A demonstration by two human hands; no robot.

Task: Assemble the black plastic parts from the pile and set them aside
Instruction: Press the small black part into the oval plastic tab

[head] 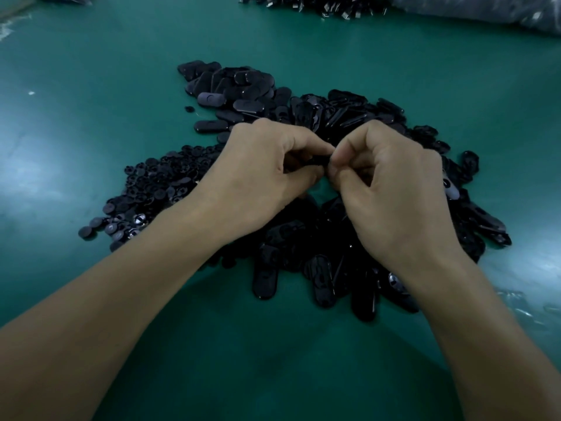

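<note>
A large pile of black oval plastic parts (334, 262) lies on the green table (91, 86). To its left sits a heap of small round black parts (158, 183). Farther back, a group of closed oval pieces (230, 89) lies flat. My left hand (261, 174) and my right hand (391, 189) meet above the middle of the pile. Both pinch one small black part (317, 161) between thumbs and fingertips. Most of that part is hidden by my fingers.
At the table's far edge lies another spread of dark parts (318, 4) next to a clear plastic bag (485, 10). Crumpled clear plastic (522, 305) sits at the right edge. Bare green table surface extends in front of the pile and on the left.
</note>
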